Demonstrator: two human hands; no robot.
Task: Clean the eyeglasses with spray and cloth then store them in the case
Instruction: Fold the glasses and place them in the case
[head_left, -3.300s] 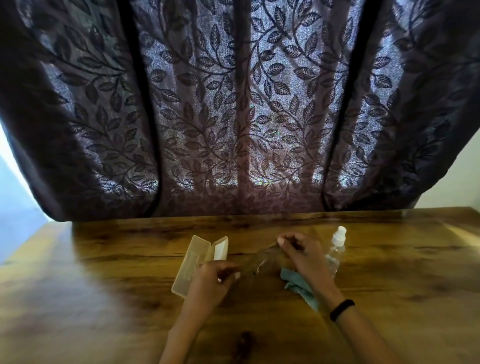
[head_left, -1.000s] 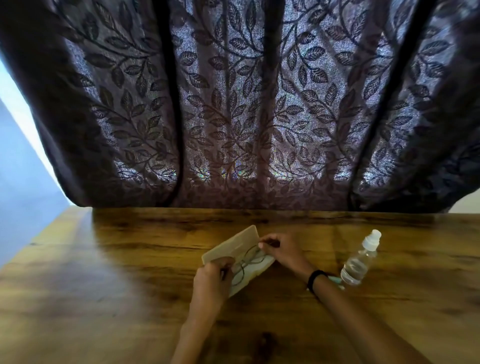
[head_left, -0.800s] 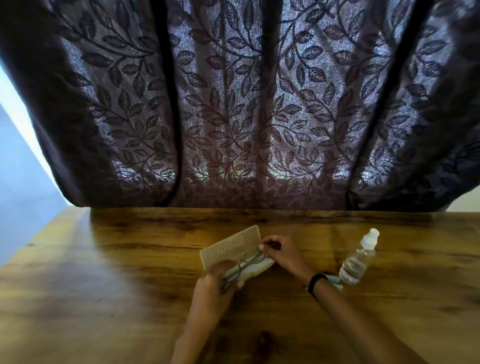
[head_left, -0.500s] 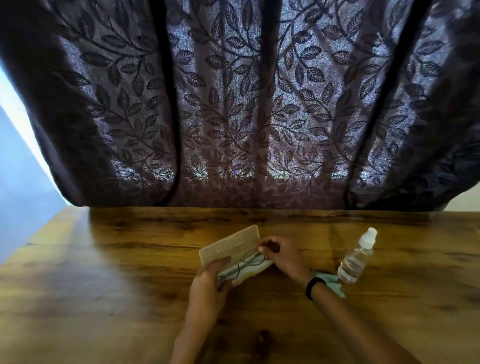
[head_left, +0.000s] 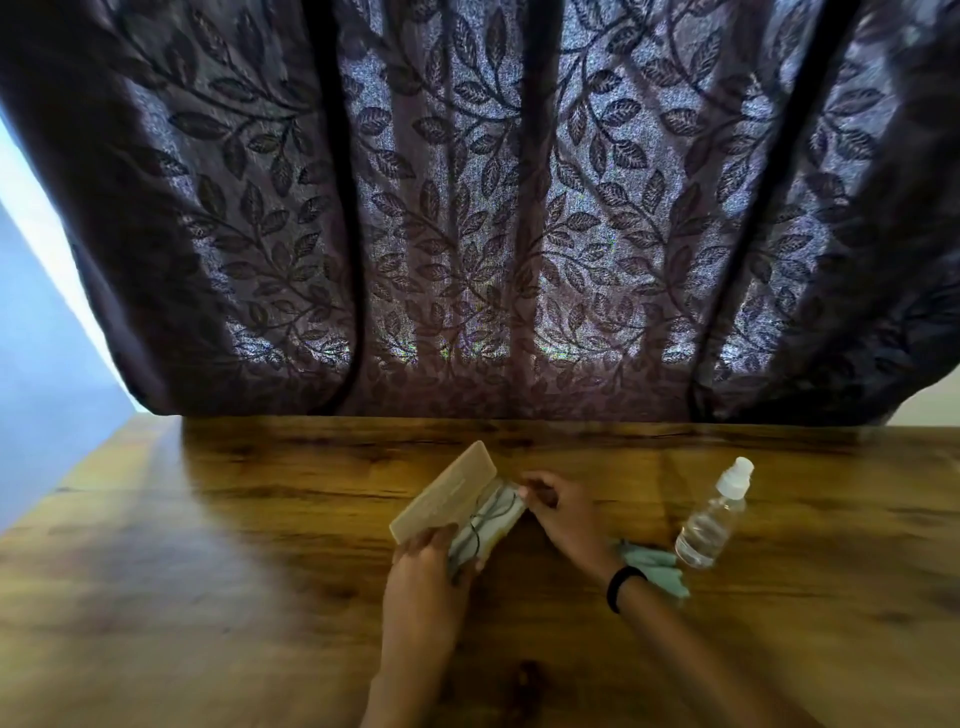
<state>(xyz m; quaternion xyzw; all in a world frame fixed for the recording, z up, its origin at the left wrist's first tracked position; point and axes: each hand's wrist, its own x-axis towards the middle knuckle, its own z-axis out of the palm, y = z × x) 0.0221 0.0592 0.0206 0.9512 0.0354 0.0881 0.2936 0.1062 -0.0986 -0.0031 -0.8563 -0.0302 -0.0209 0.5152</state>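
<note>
Nearest the near edge of the wooden surface (head_left: 218, 597), two bare forearms reach in toward its middle. The right one wears a black band (head_left: 621, 586) at the wrist. The left hand (head_left: 425, 577) grips the near end of the case (head_left: 451, 498), thumb on the lid's near corner and fingers (head_left: 478, 564) curled under the tray, so it holds the case firmly. The case lies slantwise around the middle of the surface, its near end pointing at the near-left corner and its far end toward the far edge. Its beige lid stands half raised, leaning over the tray. In the gap lie the eyeglasses (head_left: 485, 522), thin dark wire on a pale lining; how fully they sit inside cannot be told. The right hand (head_left: 563, 517) is at the case's far end, fingers pinched narrow at the tray's corner; whether they grip the tray or the frame cannot be told.

Just behind the right wrist, toward the right edge, the teal cloth (head_left: 655, 567) lies crumpled on the surface, partly hidden by the arm. Just beyond it stands the spray bottle (head_left: 710, 519), clear with a white cap, close beside the cloth.

Along the far edge hangs a dark purple curtain (head_left: 467, 208) patterned with leaves, light showing through.
</note>
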